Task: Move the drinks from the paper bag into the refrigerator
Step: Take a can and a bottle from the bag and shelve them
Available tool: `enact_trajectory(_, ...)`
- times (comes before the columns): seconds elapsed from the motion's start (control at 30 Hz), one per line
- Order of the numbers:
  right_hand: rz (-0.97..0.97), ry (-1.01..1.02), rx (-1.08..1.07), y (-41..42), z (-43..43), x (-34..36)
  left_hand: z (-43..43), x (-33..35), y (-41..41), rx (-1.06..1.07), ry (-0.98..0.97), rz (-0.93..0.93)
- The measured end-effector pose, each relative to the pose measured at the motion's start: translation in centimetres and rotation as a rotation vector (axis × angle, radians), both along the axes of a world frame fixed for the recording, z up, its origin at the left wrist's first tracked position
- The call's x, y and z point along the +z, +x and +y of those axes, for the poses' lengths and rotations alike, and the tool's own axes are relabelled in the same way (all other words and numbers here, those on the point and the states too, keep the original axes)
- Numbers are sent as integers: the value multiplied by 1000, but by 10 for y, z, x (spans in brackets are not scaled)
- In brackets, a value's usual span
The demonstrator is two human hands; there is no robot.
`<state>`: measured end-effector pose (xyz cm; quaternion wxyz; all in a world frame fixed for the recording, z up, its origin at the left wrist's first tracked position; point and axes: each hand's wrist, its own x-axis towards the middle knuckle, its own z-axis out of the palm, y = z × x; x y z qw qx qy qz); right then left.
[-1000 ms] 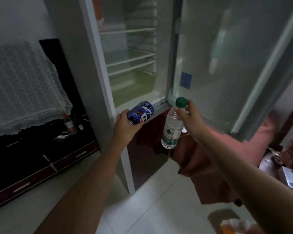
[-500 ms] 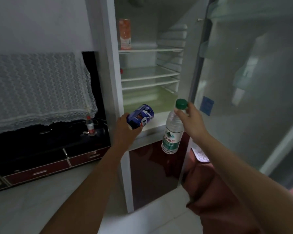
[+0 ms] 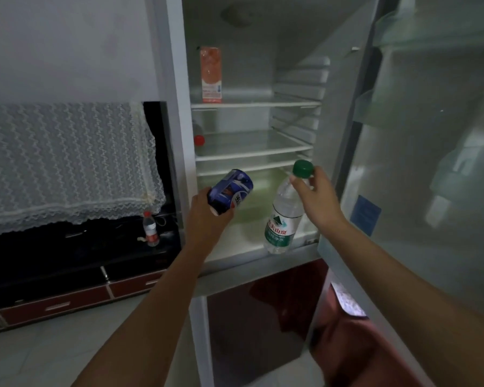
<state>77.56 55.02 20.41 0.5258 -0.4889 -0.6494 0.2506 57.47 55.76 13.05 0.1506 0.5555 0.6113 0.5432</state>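
Head view: can [image 3: 231, 191] in curled left hand [image 3: 207, 220], water bottle [image 3: 282, 219] in right hand [image 3: 316, 198]

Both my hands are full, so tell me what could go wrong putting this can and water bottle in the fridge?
The right hand pinches the water bottle only near its green cap, so it hangs tilted and might slip or swing into the lower edge of the refrigerator. The left hand holds the blue can tilted; laid down that way it could roll. A red-capped bottle at the left of the middle shelf could get knocked.
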Motion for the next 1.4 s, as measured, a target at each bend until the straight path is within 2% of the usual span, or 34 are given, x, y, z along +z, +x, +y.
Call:
enact_trajectory(0.27, 149, 131, -49, -5, 92, 32, 99, 39, -13, -10, 113, 47)
enact_trajectory(0.5, 268, 248, -98, -15, 152, 43, 142, 43, -23, 26, 159, 79)
enact_trajectory(0.83, 406, 318, -35, -28, 220, 52, 185, 36, -27, -1, 154, -30)
enact_trajectory(0.97, 419, 343, 6, -39, 241, 49, 192, 36, -29, 34, 166, -40)
enact_trajectory(1.2, 323, 350, 64, -56, 268, 17, 197, 33, -34, 141, 135, -16)
enact_trajectory(1.4, 291, 200, 138, -61, 286, 4, 195, 34, -32, 211, 120, 82)
